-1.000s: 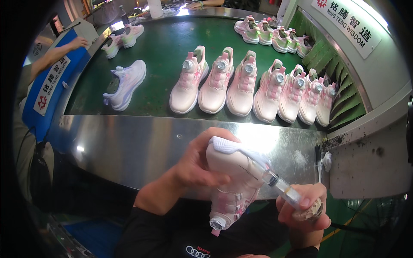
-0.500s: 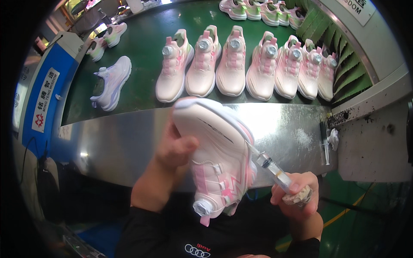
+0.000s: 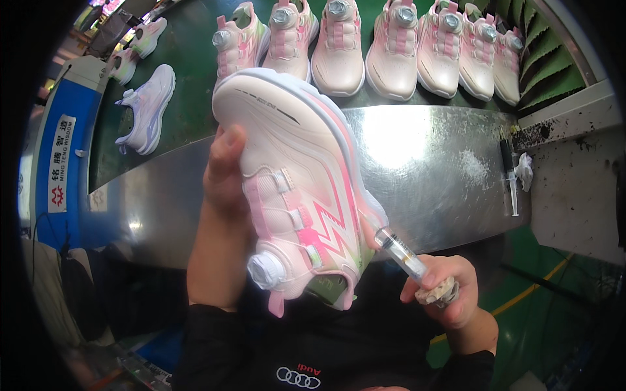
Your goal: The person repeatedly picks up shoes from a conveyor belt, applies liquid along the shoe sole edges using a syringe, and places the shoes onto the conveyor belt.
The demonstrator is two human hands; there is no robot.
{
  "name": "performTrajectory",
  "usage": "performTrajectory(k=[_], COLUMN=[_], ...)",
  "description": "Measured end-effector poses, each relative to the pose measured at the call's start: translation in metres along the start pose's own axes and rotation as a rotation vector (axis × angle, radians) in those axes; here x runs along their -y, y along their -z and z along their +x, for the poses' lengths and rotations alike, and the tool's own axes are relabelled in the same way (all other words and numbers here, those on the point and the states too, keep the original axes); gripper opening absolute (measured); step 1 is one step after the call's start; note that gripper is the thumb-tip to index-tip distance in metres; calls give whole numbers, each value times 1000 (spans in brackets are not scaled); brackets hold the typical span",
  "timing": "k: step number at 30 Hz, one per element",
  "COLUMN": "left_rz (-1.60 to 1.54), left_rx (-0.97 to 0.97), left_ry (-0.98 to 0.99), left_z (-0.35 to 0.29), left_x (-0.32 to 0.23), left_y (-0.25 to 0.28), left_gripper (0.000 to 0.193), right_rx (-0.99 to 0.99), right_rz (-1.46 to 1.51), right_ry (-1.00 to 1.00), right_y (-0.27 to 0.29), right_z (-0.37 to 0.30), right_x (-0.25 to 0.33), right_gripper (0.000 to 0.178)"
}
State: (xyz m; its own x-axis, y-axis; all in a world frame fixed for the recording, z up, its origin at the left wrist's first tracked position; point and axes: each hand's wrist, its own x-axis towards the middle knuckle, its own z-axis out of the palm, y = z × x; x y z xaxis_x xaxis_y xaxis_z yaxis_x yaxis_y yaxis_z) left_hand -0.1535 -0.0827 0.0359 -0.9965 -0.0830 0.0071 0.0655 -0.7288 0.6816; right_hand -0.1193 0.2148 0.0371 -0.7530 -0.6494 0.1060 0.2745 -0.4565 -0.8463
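Note:
A pale pink and white sneaker (image 3: 293, 150) is up in front of me, toe pointing away, its side with the pink zigzag facing up. My left hand (image 3: 225, 163) grips it by the forefoot from the left; the thumb shows and the other fingers are hidden beneath. A clear syringe (image 3: 403, 257) is in my right hand (image 3: 453, 287), closed around the barrel and the wrapped, crumpled plunger end (image 3: 438, 293). The syringe tip is at the sole edge on the shoe's right, towards the heel; whether it touches cannot be made out.
Several matching sneakers (image 3: 391, 58) stand in a row on the green belt (image 3: 195, 65) beyond the metal ledge (image 3: 417, 169). A lilac sneaker (image 3: 150, 111) lies at left. On the ledge's right end are another syringe (image 3: 510, 176) and a crumpled white tissue (image 3: 523, 171).
The sneaker has come closer to view and turned, showing more of its side. The syringe tip has shifted along the sole edge towards the heel. The row of shoes sits higher in view.

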Motion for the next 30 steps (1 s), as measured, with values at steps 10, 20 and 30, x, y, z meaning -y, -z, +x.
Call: performTrajectory(k=[10, 20, 30], left_rz=[-145, -170, -141], left_rx=[26, -19, -91], left_ry=[125, 181, 305], left_z=[9, 16, 13], left_x=[2, 8, 3], left_y=[14, 15, 1], left_gripper=[56, 52, 49], right_rx=[33, 2, 37], right_rz=[-46, -11, -28], right_ry=[60, 89, 103], right_y=[8, 19, 28], right_z=[-22, -34, -36], right_x=[-10, -22, -33], right_gripper=[48, 45, 44])
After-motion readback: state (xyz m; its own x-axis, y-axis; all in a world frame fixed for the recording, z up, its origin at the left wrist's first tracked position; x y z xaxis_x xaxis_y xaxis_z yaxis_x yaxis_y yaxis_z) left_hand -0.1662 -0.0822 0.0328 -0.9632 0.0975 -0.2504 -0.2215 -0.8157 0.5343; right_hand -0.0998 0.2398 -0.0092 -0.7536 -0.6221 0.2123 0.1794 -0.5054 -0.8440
